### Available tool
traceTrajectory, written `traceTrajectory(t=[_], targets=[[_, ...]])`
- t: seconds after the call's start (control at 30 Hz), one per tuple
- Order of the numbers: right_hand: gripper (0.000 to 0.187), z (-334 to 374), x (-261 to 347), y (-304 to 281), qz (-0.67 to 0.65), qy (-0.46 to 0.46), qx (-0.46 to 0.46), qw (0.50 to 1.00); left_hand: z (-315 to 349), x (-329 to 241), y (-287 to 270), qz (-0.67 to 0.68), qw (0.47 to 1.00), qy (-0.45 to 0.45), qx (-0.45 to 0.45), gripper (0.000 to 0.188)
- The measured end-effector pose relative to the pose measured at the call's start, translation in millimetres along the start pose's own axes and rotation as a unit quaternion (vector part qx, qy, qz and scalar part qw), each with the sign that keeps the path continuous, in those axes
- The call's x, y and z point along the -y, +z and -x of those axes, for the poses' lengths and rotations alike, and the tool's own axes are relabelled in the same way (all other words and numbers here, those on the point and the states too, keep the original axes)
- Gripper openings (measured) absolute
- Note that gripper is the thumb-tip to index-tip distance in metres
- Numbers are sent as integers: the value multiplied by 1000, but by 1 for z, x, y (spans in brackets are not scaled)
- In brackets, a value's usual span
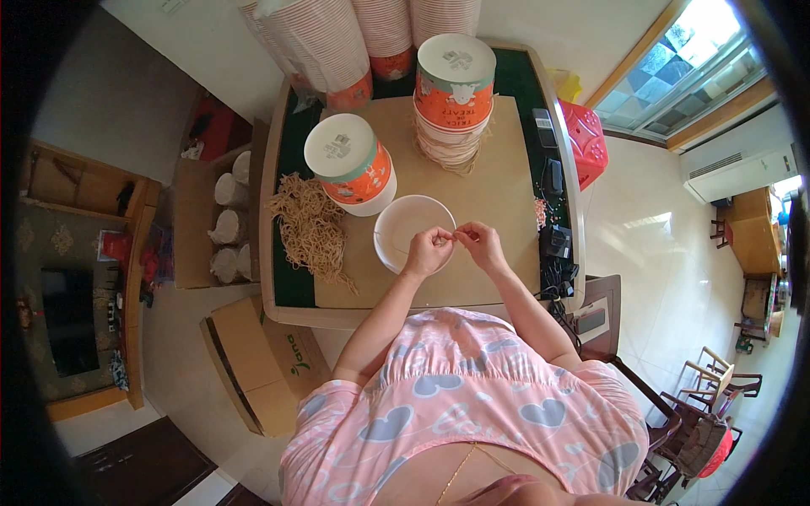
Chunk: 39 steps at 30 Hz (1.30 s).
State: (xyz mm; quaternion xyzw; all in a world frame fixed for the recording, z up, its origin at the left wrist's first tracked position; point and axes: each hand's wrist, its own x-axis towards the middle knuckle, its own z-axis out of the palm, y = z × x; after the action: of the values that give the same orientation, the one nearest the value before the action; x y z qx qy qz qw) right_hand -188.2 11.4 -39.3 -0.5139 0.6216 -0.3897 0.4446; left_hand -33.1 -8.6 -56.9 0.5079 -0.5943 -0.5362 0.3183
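A white paper bucket (403, 218) stands mouth up in front of me, with a thin pale strand faintly showing inside it. At its right rim my left hand (431, 250) and my right hand (479, 246) meet, fingertips pinched together on what looks like a fine cord, mostly hidden by the fingers. To the left lies a tangled heap of beige cords (310, 223). Just beyond the bucket, orange and white printed buckets (359, 180) are nested upside down. A taller upside-down stack (456, 97) stands farther back, with cords hanging around its lower rims.
Cardboard (380, 282) covers the table's green top. Tall bagged bucket stacks (308, 42) line the back edge. Black chargers and cables (554, 244) lie along the right edge, beside a pink stool (584, 143). Left, an open carton (198, 219) holds white wrapped rolls.
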Motion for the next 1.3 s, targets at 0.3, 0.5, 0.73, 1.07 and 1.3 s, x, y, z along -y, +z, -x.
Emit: traceTrajectory(t=[0.3, 0.5, 0.73, 1.07, 1.3], targets=[[12, 4, 0, -2, -10, -40, 20, 999, -1, 1, 2, -4, 1000, 6, -23, 6], [10, 7, 11, 0, 81, -78, -3, 994, 3, -8, 2, -2, 998, 13, -60, 9], [8, 6, 8, 4, 61, -82, 3, 995, 7, -19, -2, -53, 995, 29, -80, 9], [9, -1, 4, -9, 1, -45, 123, 991, 0, -5, -9, -25, 999, 2, -37, 14], [8, -2, -2, -8, -52, -13, 142, 988, -5, 13, -9, 18, 1000, -12, -8, 15]])
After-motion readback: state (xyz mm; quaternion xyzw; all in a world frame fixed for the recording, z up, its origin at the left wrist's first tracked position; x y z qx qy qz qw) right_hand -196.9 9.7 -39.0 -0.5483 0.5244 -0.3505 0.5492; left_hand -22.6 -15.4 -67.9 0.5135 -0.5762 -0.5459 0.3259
